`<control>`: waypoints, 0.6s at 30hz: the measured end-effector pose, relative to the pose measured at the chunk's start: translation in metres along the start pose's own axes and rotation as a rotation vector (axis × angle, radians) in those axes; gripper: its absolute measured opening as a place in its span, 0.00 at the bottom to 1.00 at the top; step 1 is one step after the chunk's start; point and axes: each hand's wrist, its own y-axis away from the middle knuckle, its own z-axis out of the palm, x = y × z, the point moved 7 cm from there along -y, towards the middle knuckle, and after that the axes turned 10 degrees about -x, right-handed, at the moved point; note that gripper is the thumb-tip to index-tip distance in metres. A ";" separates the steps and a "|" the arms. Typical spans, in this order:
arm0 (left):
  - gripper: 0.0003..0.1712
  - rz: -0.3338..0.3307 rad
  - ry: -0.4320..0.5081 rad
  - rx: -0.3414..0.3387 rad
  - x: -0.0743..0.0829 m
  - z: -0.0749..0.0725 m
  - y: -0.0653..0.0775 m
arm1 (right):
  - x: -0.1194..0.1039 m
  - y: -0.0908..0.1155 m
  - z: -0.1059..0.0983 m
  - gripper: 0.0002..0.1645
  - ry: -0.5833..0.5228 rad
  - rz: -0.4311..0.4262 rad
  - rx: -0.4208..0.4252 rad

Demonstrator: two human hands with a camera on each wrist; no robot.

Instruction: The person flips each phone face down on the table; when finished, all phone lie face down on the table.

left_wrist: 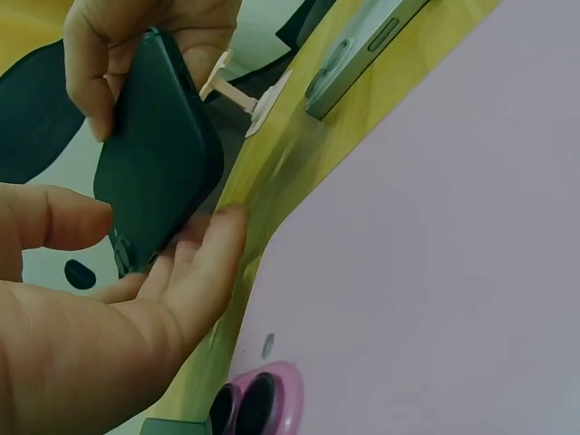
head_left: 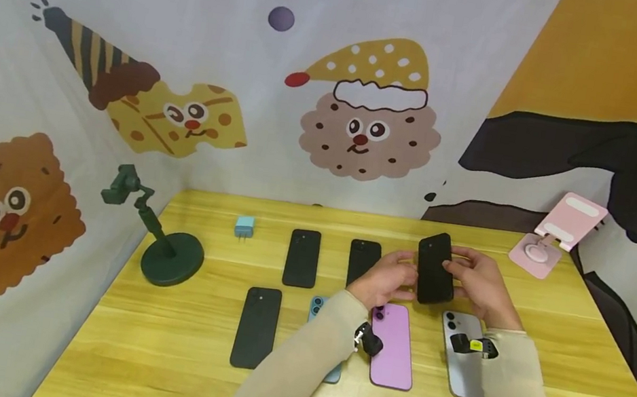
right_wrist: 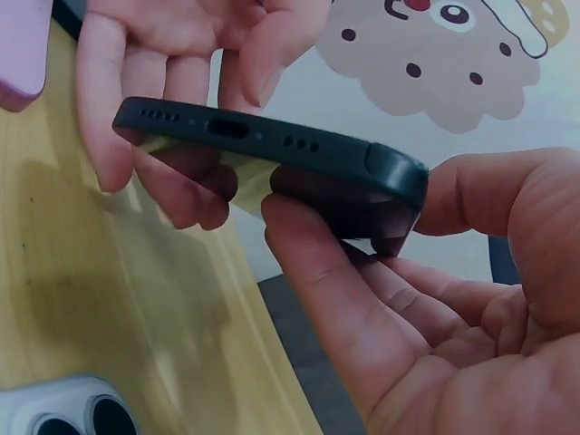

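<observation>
A black smartphone [head_left: 435, 269] is held above the table, its back with the camera facing up in the head view. My right hand [head_left: 480, 284] pinches it along its right edge, thumb on the back and fingers underneath. In the right wrist view, the charging-port end of the black phone [right_wrist: 263, 145] faces the camera, with part of the glossy screen below. My left hand [head_left: 388, 279] is at the phone's left side, fingers loosely extended beside and below it. In the left wrist view the left thumb [left_wrist: 63, 217] stands apart from the phone; whether the fingers touch it is unclear.
Below the hands lie a pink phone [head_left: 392, 353], a white phone [head_left: 462, 364] and a partly covered blue phone [head_left: 333, 373]. Black phones [head_left: 302, 258] lie further left. A green stand [head_left: 173, 260], blue charger plug [head_left: 244, 226] and pink stand [head_left: 571, 219] are around them.
</observation>
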 end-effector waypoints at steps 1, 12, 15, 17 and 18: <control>0.36 -0.001 0.008 -0.008 0.000 0.001 0.000 | 0.000 0.000 0.000 0.37 -0.005 -0.001 -0.003; 0.37 0.030 -0.016 0.002 0.003 -0.004 -0.005 | 0.017 -0.010 -0.009 0.39 0.092 -0.009 -0.006; 0.38 0.029 -0.040 0.024 0.002 -0.006 -0.006 | 0.026 -0.014 -0.010 0.39 0.143 0.016 0.000; 0.38 0.032 -0.058 0.049 0.001 -0.006 -0.006 | 0.030 -0.016 -0.011 0.40 0.165 0.038 -0.002; 0.37 0.032 -0.070 0.062 0.001 -0.006 -0.005 | 0.033 -0.017 -0.011 0.41 0.175 0.057 -0.003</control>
